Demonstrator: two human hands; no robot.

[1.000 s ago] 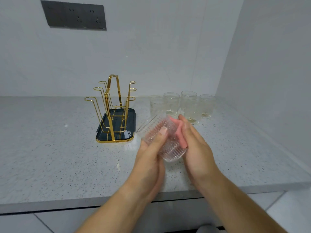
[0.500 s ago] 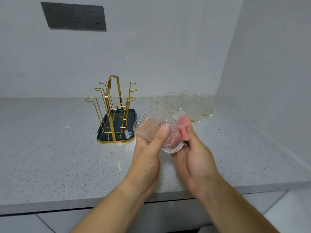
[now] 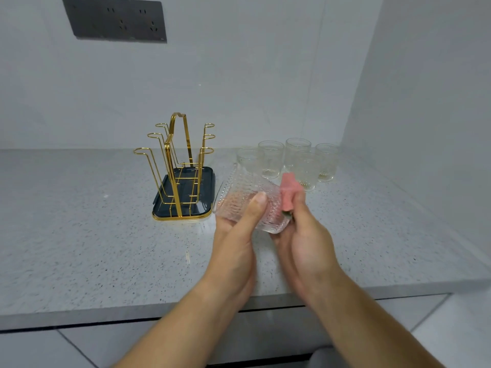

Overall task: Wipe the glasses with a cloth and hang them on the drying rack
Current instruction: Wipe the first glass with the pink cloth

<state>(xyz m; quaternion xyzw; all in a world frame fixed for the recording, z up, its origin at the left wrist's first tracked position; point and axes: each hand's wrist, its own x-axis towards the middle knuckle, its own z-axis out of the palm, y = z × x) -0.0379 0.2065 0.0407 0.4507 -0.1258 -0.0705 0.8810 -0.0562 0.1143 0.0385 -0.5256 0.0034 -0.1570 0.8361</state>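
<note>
My left hand grips a clear ribbed glass held tilted on its side above the counter, mouth toward the upper left. My right hand holds a pink cloth against the glass's base end. Several more clear glasses stand upright in a cluster behind my hands. The gold wire drying rack on its dark tray stands to the left of the held glass, with no glass hung on it.
The speckled grey counter runs left to right, its front edge near my forearms. White walls close in at the back and right. A dark socket panel sits high on the back wall.
The glass has been turned in my left hand so its mouth points upper left. My right hand with the pink cloth has shifted from the glass's side to its base end.
</note>
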